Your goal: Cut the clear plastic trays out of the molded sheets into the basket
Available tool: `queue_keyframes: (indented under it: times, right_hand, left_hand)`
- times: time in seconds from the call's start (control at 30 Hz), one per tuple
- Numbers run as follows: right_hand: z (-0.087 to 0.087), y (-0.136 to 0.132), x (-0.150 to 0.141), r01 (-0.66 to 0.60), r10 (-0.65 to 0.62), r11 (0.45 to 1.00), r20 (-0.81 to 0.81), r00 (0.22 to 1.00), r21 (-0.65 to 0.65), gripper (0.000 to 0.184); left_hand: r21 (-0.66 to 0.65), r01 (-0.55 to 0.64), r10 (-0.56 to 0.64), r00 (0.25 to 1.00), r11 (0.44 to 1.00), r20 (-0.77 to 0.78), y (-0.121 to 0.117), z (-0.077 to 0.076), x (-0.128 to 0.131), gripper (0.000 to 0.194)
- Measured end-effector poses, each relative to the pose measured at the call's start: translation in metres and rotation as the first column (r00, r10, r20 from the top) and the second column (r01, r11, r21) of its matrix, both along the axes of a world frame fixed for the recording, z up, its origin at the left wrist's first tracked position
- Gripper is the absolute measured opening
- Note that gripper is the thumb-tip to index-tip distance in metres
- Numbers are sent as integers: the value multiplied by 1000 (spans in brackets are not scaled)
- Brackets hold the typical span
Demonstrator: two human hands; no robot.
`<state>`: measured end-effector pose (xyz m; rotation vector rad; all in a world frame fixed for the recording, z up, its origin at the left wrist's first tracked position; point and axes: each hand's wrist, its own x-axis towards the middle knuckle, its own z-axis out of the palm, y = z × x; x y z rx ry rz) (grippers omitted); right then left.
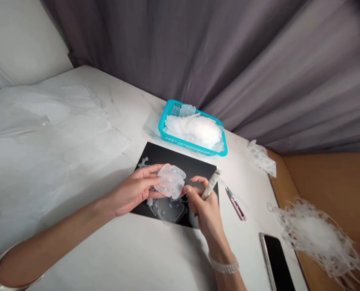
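Observation:
My left hand (pixel 134 190) pinches a clear, flat plastic piece (pixel 170 182) and holds it just above a black mat (pixel 174 161). My right hand (pixel 202 202) grips a pale, slim tool (pixel 210 185) like a pen, with its fingertips touching the lower right edge of the piece. A second clear plastic piece (pixel 168 210) lies on the mat below the held one, with small clear scraps (pixel 143 163) at the mat's left edge.
A turquoise basket (pixel 170 139) heaped with clear plastic pieces stands behind the mat. Pink-handled snips (pixel 236 204) lie right of the mat and a dark phone (pixel 276 262) sits near the front edge. Plastic trimmings (pixel 313 232) pile up on the right; clear plastic bags (pixel 46 129) cover the left.

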<state>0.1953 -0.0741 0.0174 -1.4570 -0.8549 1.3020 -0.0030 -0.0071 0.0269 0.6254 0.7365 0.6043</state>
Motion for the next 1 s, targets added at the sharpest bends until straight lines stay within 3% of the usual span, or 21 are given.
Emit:
queue_keyframes:
  times: [0.07,0.17,0.27,0.33,0.43,0.5,0.57,0.63,0.7,0.77,0.83,0.9,1.0]
  right_hand:
    - [-2,2,-7,-40,35,997,-78,996,-61,47]
    - [1,6,-9,-84,82,994,-36,996,-67,39]
    - [15,23,5,65,-95,991,261,961,120,33]
    - [26,46,21,139,-280,941,481,831,309,30]
    - [41,98,38,43,-452,865,740,498,500,27]
    - [48,135,39,-150,-396,883,876,276,446,30]
    - [51,161,32,-290,-300,893,935,187,344,39]
    - [51,170,22,-370,-226,888,960,163,272,45]
    - [47,159,14,-400,-193,884,968,160,242,43]
    - [41,132,11,-406,-167,879,959,229,250,35]
    - [35,97,9,-449,-62,867,942,330,214,31]
    - [30,63,5,-535,115,837,917,382,118,33]
    - [22,31,-7,-615,297,788,894,335,-31,39]
  left_hand:
    - [25,9,-9,1000,1000,5,-2,0,0,42]
    - [95,37,-38,999,995,-1,-3,-2,0,43]
    - [240,-13,34,996,971,-84,5,-9,-4,44]
    - [398,-23,113,972,917,-206,14,-16,-9,47]
    - [642,144,261,831,753,-492,28,-24,-20,48]
    - [726,341,340,713,597,-614,31,-26,-26,45]
    - [736,522,354,652,432,-670,28,-26,-30,45]
    - [703,647,339,616,297,-711,22,-27,-33,54]
    - [672,712,360,584,203,-727,17,-29,-36,57]
    - [678,724,402,588,125,-702,16,-30,-38,41]
    - [694,715,417,609,78,-674,18,-27,-39,21]
    - [706,704,392,630,76,-670,22,-22,-38,18]
    - [744,651,341,673,147,-656,28,-15,-37,24]
